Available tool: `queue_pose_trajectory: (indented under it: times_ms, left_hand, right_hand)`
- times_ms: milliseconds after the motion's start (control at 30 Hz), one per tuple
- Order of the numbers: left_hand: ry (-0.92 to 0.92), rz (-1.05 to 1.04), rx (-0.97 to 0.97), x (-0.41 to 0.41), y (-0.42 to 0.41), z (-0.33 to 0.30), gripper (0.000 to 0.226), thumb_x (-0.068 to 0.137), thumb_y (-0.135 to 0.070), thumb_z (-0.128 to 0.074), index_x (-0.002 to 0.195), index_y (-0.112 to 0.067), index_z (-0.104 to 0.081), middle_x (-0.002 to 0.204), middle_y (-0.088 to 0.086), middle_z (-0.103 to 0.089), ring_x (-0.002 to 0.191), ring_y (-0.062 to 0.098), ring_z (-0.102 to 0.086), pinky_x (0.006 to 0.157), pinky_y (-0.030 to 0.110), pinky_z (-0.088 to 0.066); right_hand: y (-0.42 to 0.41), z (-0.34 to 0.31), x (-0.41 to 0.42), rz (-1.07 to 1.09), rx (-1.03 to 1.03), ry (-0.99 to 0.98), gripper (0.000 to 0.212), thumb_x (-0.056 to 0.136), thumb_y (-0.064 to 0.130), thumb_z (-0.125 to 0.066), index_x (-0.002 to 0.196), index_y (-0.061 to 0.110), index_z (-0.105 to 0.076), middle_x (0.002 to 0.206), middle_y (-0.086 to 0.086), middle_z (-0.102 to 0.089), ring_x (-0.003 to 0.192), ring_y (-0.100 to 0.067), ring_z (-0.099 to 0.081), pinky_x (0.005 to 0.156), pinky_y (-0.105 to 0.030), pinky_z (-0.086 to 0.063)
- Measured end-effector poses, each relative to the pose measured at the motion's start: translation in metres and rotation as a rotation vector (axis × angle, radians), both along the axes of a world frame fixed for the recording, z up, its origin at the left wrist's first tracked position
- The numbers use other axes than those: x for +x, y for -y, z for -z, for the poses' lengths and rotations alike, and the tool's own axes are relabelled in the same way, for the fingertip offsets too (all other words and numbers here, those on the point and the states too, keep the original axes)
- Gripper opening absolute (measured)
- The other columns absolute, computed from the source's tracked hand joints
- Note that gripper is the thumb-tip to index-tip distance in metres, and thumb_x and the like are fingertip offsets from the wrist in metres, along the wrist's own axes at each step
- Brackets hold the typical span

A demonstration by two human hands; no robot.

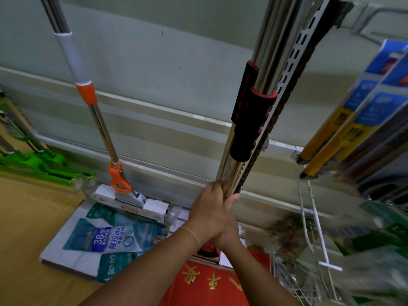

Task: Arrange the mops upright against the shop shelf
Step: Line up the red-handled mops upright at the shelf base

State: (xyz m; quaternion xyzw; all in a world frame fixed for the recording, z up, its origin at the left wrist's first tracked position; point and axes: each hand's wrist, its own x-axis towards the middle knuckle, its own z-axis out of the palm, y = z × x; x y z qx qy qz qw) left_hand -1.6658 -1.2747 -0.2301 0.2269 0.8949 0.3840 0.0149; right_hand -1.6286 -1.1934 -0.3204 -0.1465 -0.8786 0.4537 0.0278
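Note:
A bundle of chrome mop poles (pixel 262 69) with black-and-red foam grips (pixel 251 120) stands upright against the perforated shelf upright (pixel 295 69). My left hand (pixel 207 215) and my right hand (pixel 230 219) are clasped together around the lower end of those poles. Further left, a mop with an orange-and-white handle (pixel 88 93) leans on the pale wall panel, its white sponge head (pixel 130 204) resting on the floor. At the far left edge lies a green flat mop (pixel 46 164).
Teal printed packs (pixel 106 237) lie on white cardboard on the wooden floor below the orange mop. A red box with gold characters (pixel 205 281) sits under my arms. Boxed goods hang on hooks (pixel 357 120) at right, above a wire rack (pixel 309 279).

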Motion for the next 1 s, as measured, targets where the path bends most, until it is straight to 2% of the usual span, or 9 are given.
queue_pose_trajectory:
  times_ms: [100,200,367,433,567,667,833,933,1000]
  left_hand:
    - [0.070,0.074,0.057,-0.004,0.008,-0.009,0.084,0.086,-0.061,-0.052,0.148,-0.013,-0.021,0.154,0.005,-0.022,0.143,0.021,-0.026,0.114,0.029,-0.026]
    - [0.285,0.210,0.152,-0.018,0.016,-0.029,0.124,0.073,-0.059,-0.073,0.152,-0.026,0.017,0.161,-0.010,0.015,0.148,0.006,0.007,0.118,0.026,-0.006]
    - [0.338,0.382,0.350,-0.041,0.003,-0.061,0.119,0.066,-0.045,-0.083,0.154,-0.028,-0.005,0.156,-0.015,-0.023,0.139,-0.009,-0.023,0.110,0.008,-0.021]
    - [0.323,0.383,0.367,-0.045,0.001,-0.060,0.106,0.067,-0.038,-0.084,0.151,-0.024,-0.020,0.148,-0.012,-0.037,0.135,-0.007,-0.033,0.107,0.008,-0.028]
    - [0.335,0.341,0.351,-0.048,0.006,-0.053,0.108,0.068,-0.042,-0.080,0.152,-0.012,-0.018,0.146,-0.002,-0.046,0.136,0.009,-0.040,0.116,0.037,-0.033]
    - [0.353,0.330,0.347,-0.046,0.009,-0.055,0.107,0.072,-0.038,-0.078,0.153,-0.012,-0.013,0.148,-0.003,-0.044,0.138,0.009,-0.037,0.117,0.036,-0.031]
    - [0.294,0.284,0.288,-0.031,0.012,-0.043,0.090,0.085,-0.026,-0.071,0.153,-0.023,-0.011,0.140,-0.014,-0.045,0.122,-0.008,-0.044,0.100,0.004,-0.031]
    - [0.261,0.274,0.255,-0.020,0.011,-0.030,0.090,0.088,-0.031,-0.066,0.153,-0.028,-0.004,0.151,-0.004,-0.037,0.131,0.002,-0.040,0.110,0.019,-0.032]
    - [0.253,0.255,0.243,-0.017,0.008,-0.028,0.086,0.089,-0.027,-0.064,0.153,-0.022,-0.007,0.137,0.005,-0.050,0.118,0.002,-0.050,0.102,0.014,-0.036]
  right_hand:
    - [-0.006,-0.020,-0.003,0.000,-0.043,-0.031,0.033,0.092,0.006,-0.062,0.125,0.011,-0.056,0.100,0.012,-0.053,0.087,0.011,-0.047,0.069,0.004,-0.034]
    - [-0.006,-0.021,-0.003,-0.025,-0.042,0.031,0.048,0.090,0.014,-0.058,0.135,0.021,-0.047,0.115,0.014,-0.057,0.109,-0.005,-0.060,0.079,0.000,-0.042]
    - [-0.004,-0.017,-0.003,-0.016,-0.081,0.050,0.078,0.079,0.010,-0.057,0.148,0.029,-0.028,0.134,0.008,-0.054,0.120,-0.014,-0.054,0.097,-0.033,-0.051]
    - [0.000,-0.014,-0.006,-0.017,-0.099,0.057,0.070,0.078,0.006,-0.057,0.142,0.025,-0.036,0.127,0.002,-0.058,0.115,-0.019,-0.057,0.091,-0.033,-0.051]
    - [0.009,-0.003,-0.013,0.026,-0.143,0.102,0.061,0.074,0.008,-0.057,0.129,0.032,-0.043,0.104,0.006,-0.064,0.091,-0.016,-0.063,0.075,-0.037,-0.057]
    - [0.016,0.004,-0.013,0.073,-0.161,0.093,0.050,0.078,0.002,-0.056,0.119,0.028,-0.045,0.086,0.014,-0.059,0.076,-0.006,-0.058,0.057,-0.014,-0.044]
    - [0.016,0.009,-0.013,0.109,-0.128,0.065,0.058,0.079,0.008,-0.053,0.134,0.025,-0.042,0.088,0.017,-0.058,0.075,-0.007,-0.058,0.058,-0.019,-0.043]
    - [0.015,0.017,-0.013,0.099,-0.150,0.044,0.062,0.081,0.030,-0.048,0.142,0.027,-0.040,0.106,0.013,-0.066,0.099,-0.012,-0.064,0.074,-0.028,-0.055]
    - [0.012,0.026,-0.013,0.105,-0.176,0.035,0.064,0.077,0.039,-0.046,0.140,0.028,-0.042,0.109,0.011,-0.068,0.103,-0.012,-0.065,0.080,-0.033,-0.058]
